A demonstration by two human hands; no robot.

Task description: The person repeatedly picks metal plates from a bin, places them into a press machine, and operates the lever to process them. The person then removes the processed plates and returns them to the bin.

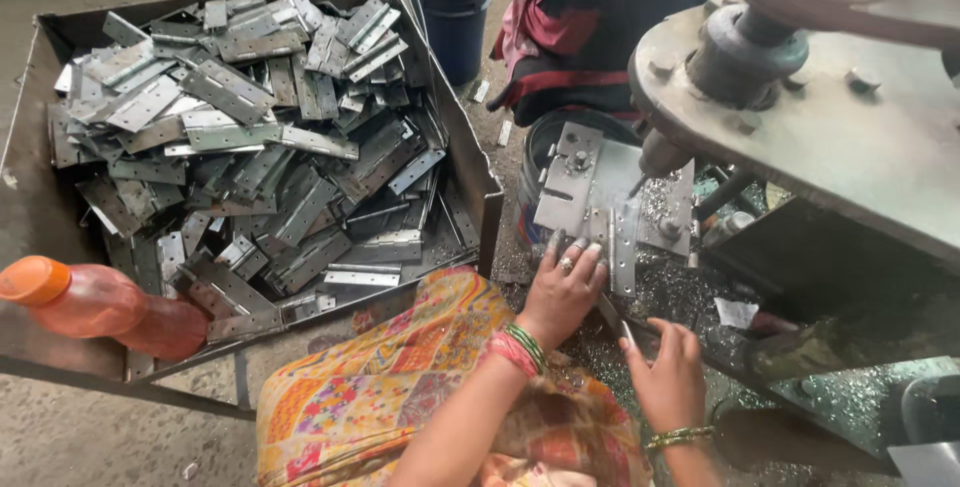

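My left hand (563, 290) rests with fingers spread on a grey metal hinge (622, 252) lying on the jig plate (578, 182) under the drill spindle (662, 155) of a heavy machine. A ring and green and pink bangles show on that hand and wrist. My right hand (668, 372) is lower right, fingers curled around a thin metal piece (612, 315) whose shape is partly hidden. Metal shavings cover the machine bed around both hands.
A large sheet-metal tray (462, 152) at left holds a heap of several grey hinges (255, 147). An orange bottle (100, 305) lies on its near rim. A blue bucket (452, 9) and another seated person (590, 17) are at the top. My patterned orange cloth (400, 387) covers the lap.
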